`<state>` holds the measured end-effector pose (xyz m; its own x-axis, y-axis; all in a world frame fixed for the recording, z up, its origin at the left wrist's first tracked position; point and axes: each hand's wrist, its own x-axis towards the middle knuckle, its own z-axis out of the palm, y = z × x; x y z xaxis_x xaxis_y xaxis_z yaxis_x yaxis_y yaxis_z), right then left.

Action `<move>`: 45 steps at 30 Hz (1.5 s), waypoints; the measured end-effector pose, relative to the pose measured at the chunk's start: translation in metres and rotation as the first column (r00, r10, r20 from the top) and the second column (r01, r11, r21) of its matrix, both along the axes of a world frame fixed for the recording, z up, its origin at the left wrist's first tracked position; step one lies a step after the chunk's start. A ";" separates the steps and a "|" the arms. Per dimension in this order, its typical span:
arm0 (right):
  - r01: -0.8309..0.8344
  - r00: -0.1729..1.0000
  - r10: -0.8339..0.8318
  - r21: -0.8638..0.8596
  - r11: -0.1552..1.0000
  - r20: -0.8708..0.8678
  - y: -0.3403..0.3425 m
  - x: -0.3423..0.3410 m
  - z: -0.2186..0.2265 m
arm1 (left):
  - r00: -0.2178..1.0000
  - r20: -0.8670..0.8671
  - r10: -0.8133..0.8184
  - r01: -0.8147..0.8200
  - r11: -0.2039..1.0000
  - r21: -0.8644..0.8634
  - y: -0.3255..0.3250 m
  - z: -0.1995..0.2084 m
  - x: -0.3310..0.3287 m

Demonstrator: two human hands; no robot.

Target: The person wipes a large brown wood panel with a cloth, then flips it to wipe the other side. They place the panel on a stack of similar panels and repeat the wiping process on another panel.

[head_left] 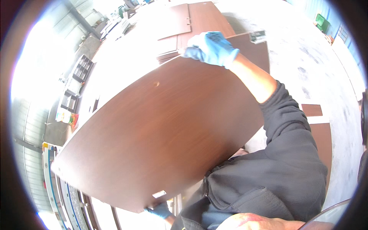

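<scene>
A large brown wood-grain panel (161,126) is tilted across the middle of the view, close in front of my body. My right hand (212,50), in a blue glove, is closed over its far edge. At the near edge my left hand (160,211), also gloved in blue, grips the panel from below, its fingers partly hidden. A small white sticker (159,194) shows on the panel beside my left hand. Toward the far edge there is a small round hole (156,83). Another label (257,36) sits at the far right corner.
Beyond my right hand lies a stack of brown panels (209,17). A machine frame with long rails (69,199) stands at the lower left. Dark shelving (81,69) is at the left, and more brown boards (322,142) lie at the right. A green bin (322,23) stands far right.
</scene>
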<state>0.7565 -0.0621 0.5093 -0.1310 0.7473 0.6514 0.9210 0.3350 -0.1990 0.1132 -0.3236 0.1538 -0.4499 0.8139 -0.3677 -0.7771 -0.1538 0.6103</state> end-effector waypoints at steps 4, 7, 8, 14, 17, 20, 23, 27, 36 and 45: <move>0.194 0.981 -0.194 -0.060 0.979 0.012 -0.029 0.181 -0.015 | 0.950 -0.109 -0.294 0.290 0.956 -0.050 0.091 0.002 0.157; 0.345 0.931 -0.363 -0.245 0.906 -0.031 -0.057 0.307 -0.007 | 0.937 -0.027 -0.348 0.343 0.933 -0.105 0.154 0.010 0.281; 0.421 0.898 -0.437 -0.191 0.887 -0.046 -0.060 0.345 -0.002 | 0.899 -0.112 -0.424 0.414 0.904 -0.102 0.177 0.021 0.316; 0.667 0.735 -0.665 -0.310 0.677 0.130 -0.044 0.612 0.047 | 0.800 -0.121 -0.587 0.594 0.804 0.026 0.320 0.127 0.501; 0.809 0.169 -0.484 0.159 0.566 0.859 -0.041 0.731 0.010 | 0.779 -0.100 -0.619 0.620 0.737 0.271 0.340 0.102 0.652; 0.783 0.578 -0.631 -0.132 0.608 0.518 -0.068 0.812 -0.037 | 0.693 0.109 -0.712 0.710 0.701 0.065 0.360 0.065 0.770; 0.842 0.525 -0.820 -0.279 0.462 0.226 -0.097 0.869 -0.063 | 0.521 0.231 -0.822 0.823 0.556 0.120 0.396 0.050 0.865; 0.878 0.337 -0.928 -0.408 0.249 0.159 -0.168 0.942 -0.078 | 0.322 0.364 -0.874 0.935 0.354 0.024 0.464 0.044 0.992; 0.934 -0.078 -0.975 -0.326 -0.145 0.210 -0.392 1.075 -0.097 | -0.166 0.355 -0.920 0.980 -0.115 0.161 0.494 0.035 1.326; 0.762 -0.298 -0.889 -0.475 -0.440 0.347 -0.394 1.288 -0.058 | -0.245 0.468 -0.849 0.969 -0.226 0.096 0.480 0.015 1.613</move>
